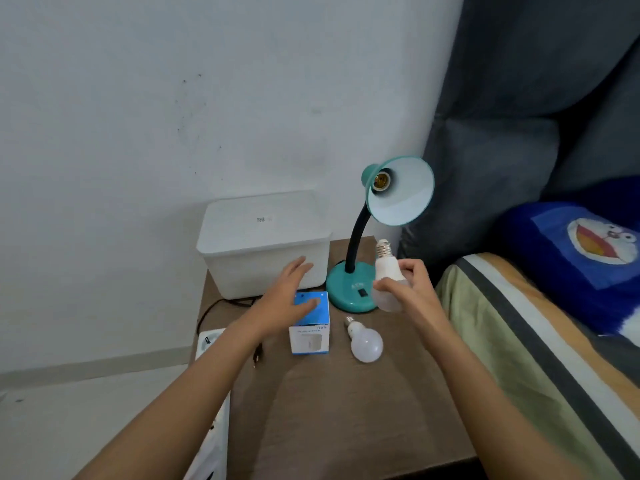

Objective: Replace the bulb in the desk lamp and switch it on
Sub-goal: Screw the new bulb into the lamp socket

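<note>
A teal desk lamp (353,289) stands at the back of the brown table (339,410). Its shade (403,199) faces me, and the brass socket (381,181) inside holds no bulb. My right hand (414,289) holds a white bulb (387,282) in front of the lamp base, screw cap pointing up. A second white bulb (365,341) lies on the table below it. My left hand (289,299) hovers open over a blue and white bulb box (309,323), fingers spread. A black switch (362,292) sits on the lamp base.
A white plastic bin (263,244) stands at the back left against the wall. A black cord and plug (258,355) lie by the table's left edge, near a white power strip (207,341). A bed with a striped cover (540,341) and blue cushion (588,258) borders the right side.
</note>
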The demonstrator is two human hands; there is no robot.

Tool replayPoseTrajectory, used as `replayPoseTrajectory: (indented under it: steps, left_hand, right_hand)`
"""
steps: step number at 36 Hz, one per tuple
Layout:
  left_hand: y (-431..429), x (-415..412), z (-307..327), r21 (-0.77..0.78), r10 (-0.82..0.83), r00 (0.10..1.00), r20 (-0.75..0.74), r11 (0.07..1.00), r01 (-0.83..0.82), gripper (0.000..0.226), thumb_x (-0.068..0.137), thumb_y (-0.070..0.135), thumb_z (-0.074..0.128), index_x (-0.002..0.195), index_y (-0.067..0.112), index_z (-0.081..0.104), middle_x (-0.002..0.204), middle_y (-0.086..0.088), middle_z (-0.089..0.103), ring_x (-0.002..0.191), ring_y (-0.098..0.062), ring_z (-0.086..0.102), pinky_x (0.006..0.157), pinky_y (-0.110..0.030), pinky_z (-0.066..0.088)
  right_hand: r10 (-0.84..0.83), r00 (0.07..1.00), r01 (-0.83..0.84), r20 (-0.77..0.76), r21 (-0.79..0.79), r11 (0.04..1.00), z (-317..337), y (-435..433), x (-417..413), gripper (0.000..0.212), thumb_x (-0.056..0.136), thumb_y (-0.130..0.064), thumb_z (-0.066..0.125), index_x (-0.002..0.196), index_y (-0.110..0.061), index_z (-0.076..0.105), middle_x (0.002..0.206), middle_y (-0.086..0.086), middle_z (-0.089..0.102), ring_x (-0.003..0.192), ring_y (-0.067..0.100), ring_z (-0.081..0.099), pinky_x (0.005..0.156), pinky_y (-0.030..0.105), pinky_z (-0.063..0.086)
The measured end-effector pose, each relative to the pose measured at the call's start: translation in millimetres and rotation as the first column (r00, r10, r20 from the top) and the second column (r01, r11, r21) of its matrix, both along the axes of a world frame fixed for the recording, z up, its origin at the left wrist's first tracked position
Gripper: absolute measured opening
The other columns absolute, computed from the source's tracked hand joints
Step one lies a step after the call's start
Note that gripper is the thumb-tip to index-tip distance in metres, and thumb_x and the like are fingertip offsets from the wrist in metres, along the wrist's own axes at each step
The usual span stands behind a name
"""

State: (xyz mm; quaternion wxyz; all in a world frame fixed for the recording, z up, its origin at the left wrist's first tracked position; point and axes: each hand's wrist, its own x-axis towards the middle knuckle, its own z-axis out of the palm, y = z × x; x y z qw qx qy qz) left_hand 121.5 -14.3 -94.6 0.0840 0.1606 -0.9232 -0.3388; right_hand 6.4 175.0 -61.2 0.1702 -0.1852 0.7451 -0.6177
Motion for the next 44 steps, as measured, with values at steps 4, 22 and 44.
replayPoseTrajectory:
  steps: [4,22,44]
  left_hand:
    - [15,-36,48,-0.029,-0.044,0.982,-0.182,0.999,0.040,0.076,0.087,0.024,0.062,0.147,0.021,0.016,0.157,0.003,0.012,0.144,-0.011,0.013,0.116,-0.024,0.014]
    - [13,-140,101,-0.163,-0.291,0.923,-0.252,0.953,0.255,0.116,0.062,0.023,0.085,0.148,0.027,0.007,0.155,0.014,0.011,0.136,0.008,0.010,0.103,0.005,0.007]
    - [-2,-144,98,-0.251,-0.341,0.893,-0.294,0.929,0.272,0.099,0.071,0.023,0.080,0.147,0.028,0.018,0.146,0.018,0.024,0.130,0.012,0.018,0.103,0.003,0.011]
  right_hand:
    - [-0.064,0.991,0.066,-0.115,0.020,0.998,26,9,-18,0.042,0.074,-0.014,0.073,0.105,-0.016,0.044,0.098,-0.001,0.051,0.083,0.011,0.052,0.072,0.031,0.050]
    - [-0.051,0.849,0.137,-0.525,0.125,0.983,68,-34,-87,0.046,0.075,-0.033,0.071,0.112,-0.018,0.048,0.109,-0.002,0.054,0.100,0.018,0.053,0.082,0.035,0.048]
    - [0.025,0.756,0.220,-0.655,0.290,0.931,57,-57,-88,0.051,0.076,-0.018,0.059,0.124,-0.009,0.041,0.124,0.012,0.040,0.114,0.029,0.037,0.095,0.037,0.034]
